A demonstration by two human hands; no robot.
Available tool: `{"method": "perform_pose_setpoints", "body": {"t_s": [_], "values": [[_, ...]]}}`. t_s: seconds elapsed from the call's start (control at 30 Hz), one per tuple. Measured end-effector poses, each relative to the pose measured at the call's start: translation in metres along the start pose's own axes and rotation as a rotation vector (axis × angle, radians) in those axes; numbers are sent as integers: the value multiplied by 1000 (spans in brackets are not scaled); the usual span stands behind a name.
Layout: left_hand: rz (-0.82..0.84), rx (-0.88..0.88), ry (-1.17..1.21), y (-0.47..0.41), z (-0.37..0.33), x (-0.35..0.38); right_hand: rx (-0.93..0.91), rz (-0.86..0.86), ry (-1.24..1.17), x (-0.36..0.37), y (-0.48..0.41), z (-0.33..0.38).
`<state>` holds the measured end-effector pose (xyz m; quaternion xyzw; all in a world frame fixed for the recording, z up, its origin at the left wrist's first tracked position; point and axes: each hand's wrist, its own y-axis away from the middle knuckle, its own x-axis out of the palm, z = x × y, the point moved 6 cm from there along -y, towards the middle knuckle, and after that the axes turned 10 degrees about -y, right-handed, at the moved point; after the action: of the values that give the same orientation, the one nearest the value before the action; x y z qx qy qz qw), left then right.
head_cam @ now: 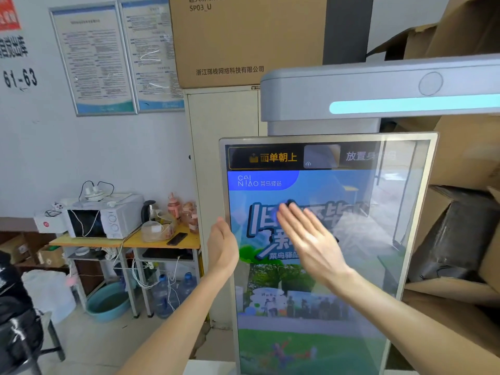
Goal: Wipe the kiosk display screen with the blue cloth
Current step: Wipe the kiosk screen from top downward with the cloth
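The kiosk display screen (324, 307) stands upright in a silver frame, lit with a colourful picture and text. My right hand (305, 239) lies flat against its upper middle, fingers stretched up and to the left, blurred by motion. A small patch of the blue cloth (278, 212) shows at the fingertips; the rest is hidden under the palm. My left hand (222, 243) holds the frame's left edge at about the same height, its fingers hidden behind the frame.
The kiosk's grey head with a glowing cyan bar (414, 104) overhangs the screen. Cardboard boxes (460, 234) crowd the right side. At the left stands a yellow table (162, 240) with a microwave (104, 221), a kettle and a phone; water bottles and a basin (108, 303) sit below it.
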<state>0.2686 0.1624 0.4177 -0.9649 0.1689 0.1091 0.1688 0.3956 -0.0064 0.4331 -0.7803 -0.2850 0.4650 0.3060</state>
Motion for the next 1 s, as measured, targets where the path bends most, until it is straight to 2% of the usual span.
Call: {"method": "perform_pose_setpoints", "body": {"t_s": [0.07,0.17,0.4,0.6,0.67,0.87,1.0], "values": [[-24,-10,-34,4,-1,3,94,-60,-15,-13,-16,-17],[-73,5,-96,8,-2,5,112,-74,-8,-14,-25,-21],[-61,61,-174,8,-5,0,-137,109,33,18,33,4],[-72,73,-218,13,-3,3,94,-42,11,-9,14,-34],[-74,91,-232,14,-3,5,121,-61,13,-12,7,-37],[-113,110,-241,21,2,5,-38,58,15,1,36,-16],[-237,326,-386,45,-6,11,0,69,22,-8,47,-29]]}}
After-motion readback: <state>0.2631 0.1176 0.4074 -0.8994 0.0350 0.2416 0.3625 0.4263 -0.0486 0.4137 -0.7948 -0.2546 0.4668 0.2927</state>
